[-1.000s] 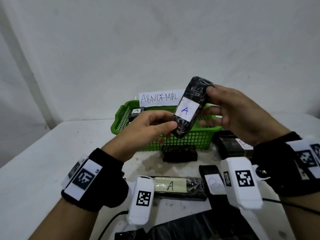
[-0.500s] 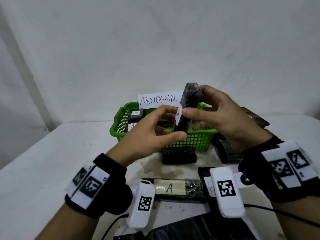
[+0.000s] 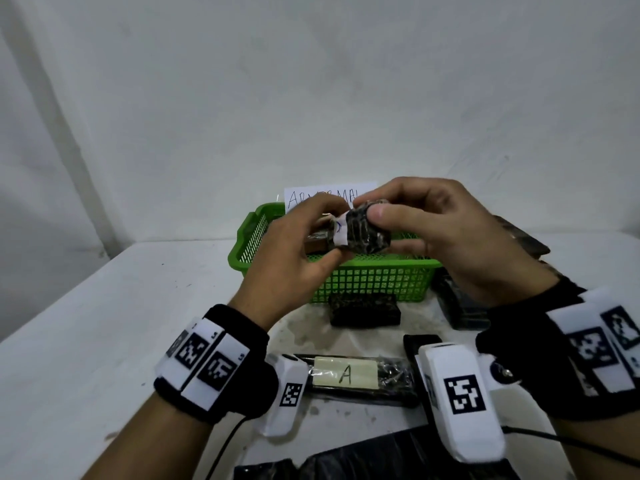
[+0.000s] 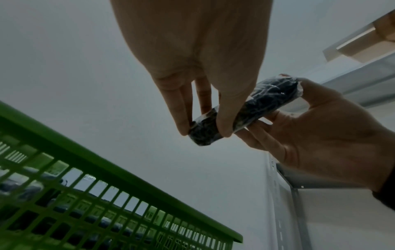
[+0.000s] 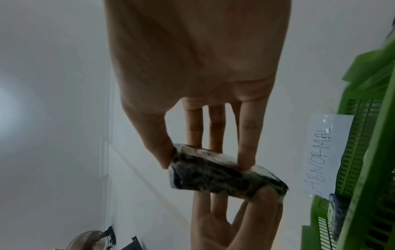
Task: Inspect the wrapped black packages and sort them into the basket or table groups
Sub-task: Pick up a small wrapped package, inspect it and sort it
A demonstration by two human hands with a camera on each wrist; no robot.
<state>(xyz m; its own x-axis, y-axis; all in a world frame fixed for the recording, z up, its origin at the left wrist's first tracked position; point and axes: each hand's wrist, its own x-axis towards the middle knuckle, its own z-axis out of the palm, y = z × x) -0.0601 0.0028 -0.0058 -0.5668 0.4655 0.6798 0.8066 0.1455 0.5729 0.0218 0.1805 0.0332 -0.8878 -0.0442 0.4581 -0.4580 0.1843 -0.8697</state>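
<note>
Glossy crinkled plastic film wraps the black package (image 3: 367,233); the green basket (image 3: 374,278) is plastic mesh.

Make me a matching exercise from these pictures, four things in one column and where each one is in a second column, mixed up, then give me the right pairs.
Things:
1. wrapped black package
2. green basket
3. ABNORMAL sign
4. package labelled A

Places:
a. lying flat on the table, near the wrists
b. held in the air, in the grip of the left hand and the right hand
c. standing at the back rim of the basket
d. on the table beyond the hands, with packages inside

Pairs: 1-b, 2-d, 3-c, 4-a
</note>
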